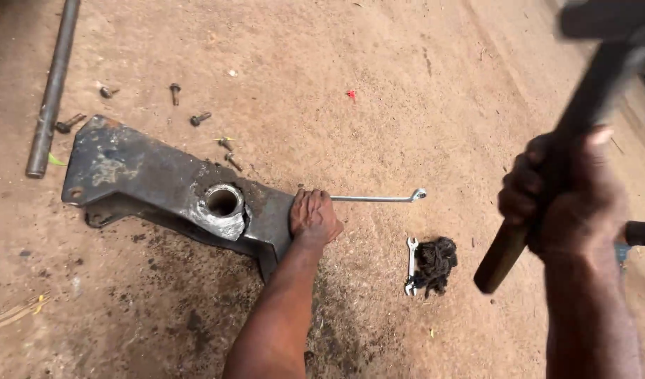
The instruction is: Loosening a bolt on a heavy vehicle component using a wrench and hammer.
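1. While the left hand [314,216] presses flat, fingers curled over the end of the dark steel bracket [161,184] at centre-left of the frame, the right hand [568,193] is clenched round a raised hammer [582,105] at the right edge.
2. The bracket looks heavy, rigid and greasy; its thick edges, away from the round bore [223,201], seem the safest hold.
3. Lying on the dirt ground [378,84]: a long wrench [378,198], a short spanner [411,265], a black rag [436,261], loose bolts [199,118] and a pipe [52,88] at upper left.

A left hand [314,216] is pressing down on a dark metal bracket [154,179] lying on dirt, while the right hand [564,193] is gripping a raised hammer [561,133]; wrenches [411,265] are lying nearby.
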